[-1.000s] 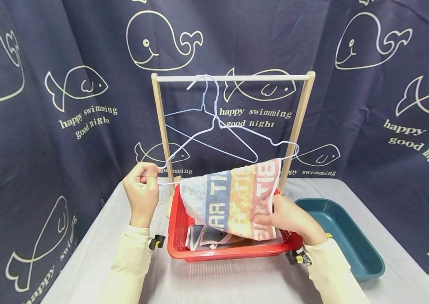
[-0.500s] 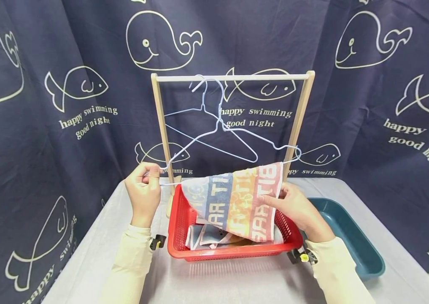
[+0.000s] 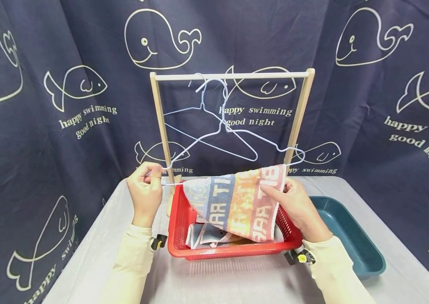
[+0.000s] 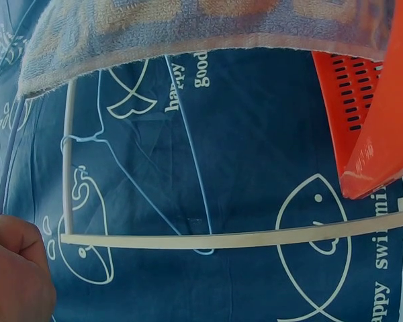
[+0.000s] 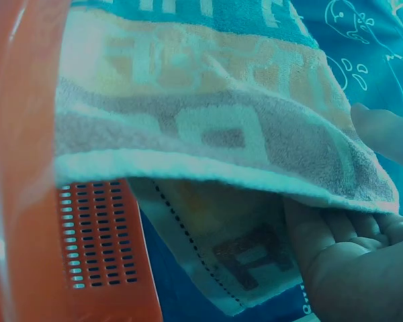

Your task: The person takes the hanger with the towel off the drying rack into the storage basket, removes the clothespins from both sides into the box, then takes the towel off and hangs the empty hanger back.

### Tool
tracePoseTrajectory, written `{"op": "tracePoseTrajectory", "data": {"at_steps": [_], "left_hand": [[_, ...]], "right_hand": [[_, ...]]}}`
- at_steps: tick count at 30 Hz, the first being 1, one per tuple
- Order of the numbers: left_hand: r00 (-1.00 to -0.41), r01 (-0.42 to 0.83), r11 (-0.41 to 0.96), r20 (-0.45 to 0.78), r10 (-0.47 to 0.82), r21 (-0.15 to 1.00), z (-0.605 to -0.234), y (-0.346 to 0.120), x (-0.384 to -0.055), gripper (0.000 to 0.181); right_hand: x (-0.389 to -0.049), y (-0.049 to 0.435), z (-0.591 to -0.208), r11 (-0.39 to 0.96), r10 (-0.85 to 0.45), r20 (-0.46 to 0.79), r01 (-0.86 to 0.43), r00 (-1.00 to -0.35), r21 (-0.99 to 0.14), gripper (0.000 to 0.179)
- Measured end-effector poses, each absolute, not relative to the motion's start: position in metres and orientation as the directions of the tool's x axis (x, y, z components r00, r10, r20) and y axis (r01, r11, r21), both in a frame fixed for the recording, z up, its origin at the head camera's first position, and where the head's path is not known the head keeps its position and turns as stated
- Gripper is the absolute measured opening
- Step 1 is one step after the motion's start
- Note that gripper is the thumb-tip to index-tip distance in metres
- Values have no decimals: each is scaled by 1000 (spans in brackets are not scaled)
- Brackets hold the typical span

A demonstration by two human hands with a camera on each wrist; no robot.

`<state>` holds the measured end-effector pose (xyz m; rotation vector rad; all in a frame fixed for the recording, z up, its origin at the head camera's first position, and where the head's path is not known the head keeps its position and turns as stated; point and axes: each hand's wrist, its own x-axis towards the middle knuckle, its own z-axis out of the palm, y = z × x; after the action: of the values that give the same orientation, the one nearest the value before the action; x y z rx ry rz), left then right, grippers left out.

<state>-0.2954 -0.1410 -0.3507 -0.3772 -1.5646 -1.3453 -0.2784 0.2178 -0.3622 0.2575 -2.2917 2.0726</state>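
A striped towel (image 3: 237,202), with blue, orange and pink bands and lettering, is draped over the bottom bar of a pale blue wire hanger (image 3: 226,126). With curled fingers, my left hand (image 3: 146,194) grips the hanger's left end. My right hand (image 3: 300,207) pinches the towel's right edge, thumb in front and fingers behind. In the right wrist view, the towel's back layer (image 5: 235,261) hangs below the front edge, and the fingers (image 5: 349,231) go in between the layers. The towel's lower part hangs over a red basket (image 3: 233,252).
Folded cloths (image 3: 208,236) lie in the basket. Behind it stands a wooden rack (image 3: 300,114) with a white rod (image 3: 260,76), from which a second blue hanger (image 3: 202,105) hangs. A teal tray (image 3: 351,236) sits at the right on the pale tablecloth (image 3: 214,283).
The hanger and towel have shifted slightly right. My right hand has moved up and right along the towel to its edge near the upper corner. The left hand keeps its hold.
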Motion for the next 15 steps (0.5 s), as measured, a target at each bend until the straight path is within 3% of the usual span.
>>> {"op": "tracePoseTrajectory", "data": {"at_steps": [7, 15], "left_hand": [[-460, 756, 330, 817, -348, 566, -351, -141, -295, 22], [-465, 751, 331, 813, -349, 572, -351, -140, -294, 20]], "right_hand": [[-278, 217, -359, 53, -77, 153, -158, -985, -986, 45], [-280, 215, -364, -12, -59, 183, -182, -981, -983, 28]]}}
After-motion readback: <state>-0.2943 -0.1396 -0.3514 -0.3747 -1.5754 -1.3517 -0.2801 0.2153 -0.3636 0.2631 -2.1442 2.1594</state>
